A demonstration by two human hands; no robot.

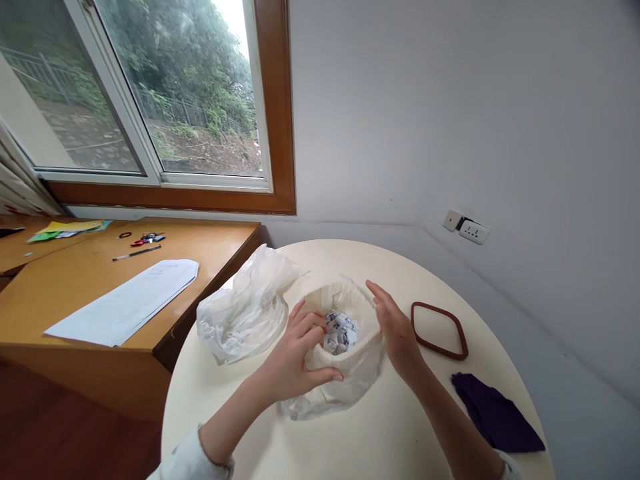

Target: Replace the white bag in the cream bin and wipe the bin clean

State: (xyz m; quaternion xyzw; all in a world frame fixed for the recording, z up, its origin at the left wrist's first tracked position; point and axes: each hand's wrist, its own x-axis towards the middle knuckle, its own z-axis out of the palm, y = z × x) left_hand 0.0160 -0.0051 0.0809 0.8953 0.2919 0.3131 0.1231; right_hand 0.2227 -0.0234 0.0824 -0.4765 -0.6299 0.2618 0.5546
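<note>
A round bin (345,360) stands upright on the table, with a translucent white plastic bag (320,397) lining it and folded over its rim. Crumpled printed paper (341,332) lies inside. My left hand (295,350) is at the left of the rim, its fingers bent over into the opening and its thumb stretched out along the front, apart from the fingers. Against the bin's right side rests my right hand (397,333), open, with its fingers straight. The parts of the bin behind both hands are hidden.
Left of the bin lies another loose white plastic bag (245,310). A brown rounded frame (463,337) and a folded dark purple cloth (500,413) are on the right of the round table (340,250). The wooden desk (220,250) holds paper sheets (130,300), a pen (137,253) and scissors (147,239).
</note>
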